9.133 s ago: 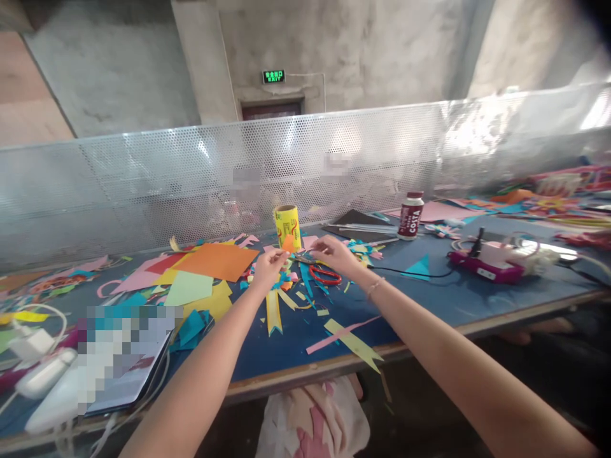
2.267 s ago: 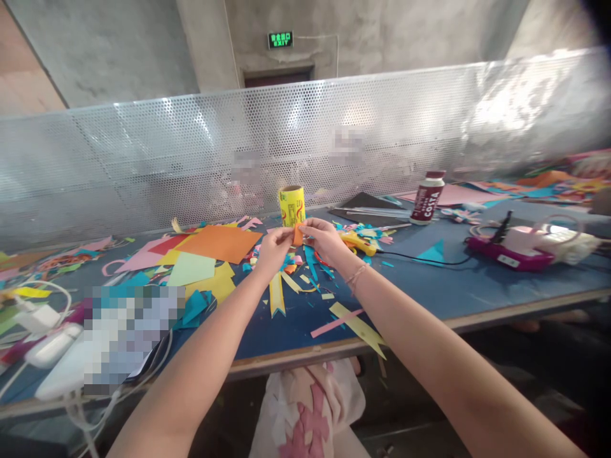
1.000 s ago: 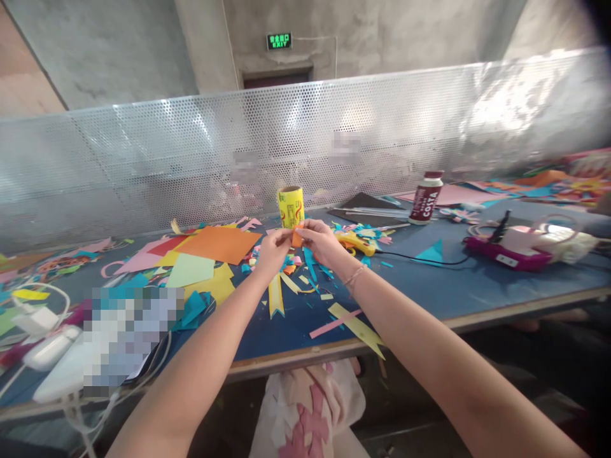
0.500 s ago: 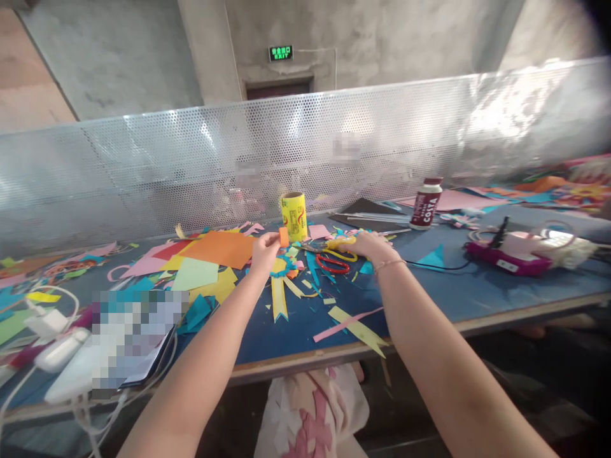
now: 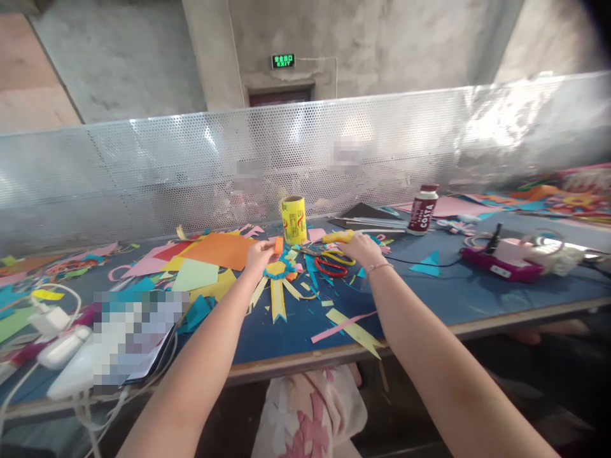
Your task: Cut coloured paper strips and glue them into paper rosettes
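My left hand (image 5: 260, 256) is closed in a pinch on a small orange paper piece (image 5: 279, 245), held above a paper rosette. The rosette (image 5: 278, 299) has a blue ruffled rim and pale yellow tails with notched ends, and lies flat on the table. My right hand (image 5: 366, 249) is wrapped round a yellow glue gun (image 5: 338, 236), its nose pointing left; a black cord runs out to the right from that hand. Just below the glue gun lie scissors with red and yellow handles (image 5: 331, 267). Behind the rosette stands a yellow cardboard tube (image 5: 293, 221).
Coloured paper sheets (image 5: 217, 251) and scraps cover the left of the blue table (image 5: 305, 340). A Costa bottle (image 5: 422, 210) and a purple power strip (image 5: 496, 266) stand to the right. Clear sticks (image 5: 377, 222) lie behind. A perforated metal screen (image 5: 191, 165) borders the back.
The glue gun has been lifted and is turned further left in my right hand. My left hand, still pinching the orange paper, has shifted slightly left, baring more of the rosette.
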{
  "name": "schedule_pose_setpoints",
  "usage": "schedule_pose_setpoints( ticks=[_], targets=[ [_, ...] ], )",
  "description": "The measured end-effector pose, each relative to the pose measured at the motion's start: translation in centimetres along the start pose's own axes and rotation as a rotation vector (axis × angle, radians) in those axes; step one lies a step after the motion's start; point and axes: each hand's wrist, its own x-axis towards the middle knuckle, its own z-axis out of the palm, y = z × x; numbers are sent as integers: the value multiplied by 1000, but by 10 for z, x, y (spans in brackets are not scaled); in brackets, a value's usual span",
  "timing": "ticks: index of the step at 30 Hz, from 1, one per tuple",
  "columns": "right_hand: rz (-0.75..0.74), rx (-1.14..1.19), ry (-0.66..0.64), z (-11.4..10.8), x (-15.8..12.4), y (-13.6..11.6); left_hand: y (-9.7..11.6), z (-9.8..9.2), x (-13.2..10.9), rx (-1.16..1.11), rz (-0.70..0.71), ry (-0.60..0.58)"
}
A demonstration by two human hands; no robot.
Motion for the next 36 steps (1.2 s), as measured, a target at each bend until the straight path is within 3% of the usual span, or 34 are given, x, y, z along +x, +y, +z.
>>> schedule_pose_setpoints(
  ticks=[3,8,15,22,24,27,32,36],
  targets=[
    [95,56,55,-12,-5,-13,1,3,-1,-3,-30,-16],
    [-30,71,225,-17,-5,-21,6,9,-6,125,-10,-21],
    [-113,226,548,-9,3,-16,8,12,-18,753,471,22],
    [-224,271,769,-8,6,-14,16,18,-28,1132,614,-43],
    [-235,266,761,-10,4,-14,17,20,-30,1105,615,-59],
    [-239,227,684,-14,0,-16,13,24,-29,871,563,-47],
    [-275,162,554,-17,-8,-23,3,32,-23,331,235,-75],
    [-345,142,478,-18,-11,-28,0,35,-22,152,108,-85]
  ],
)
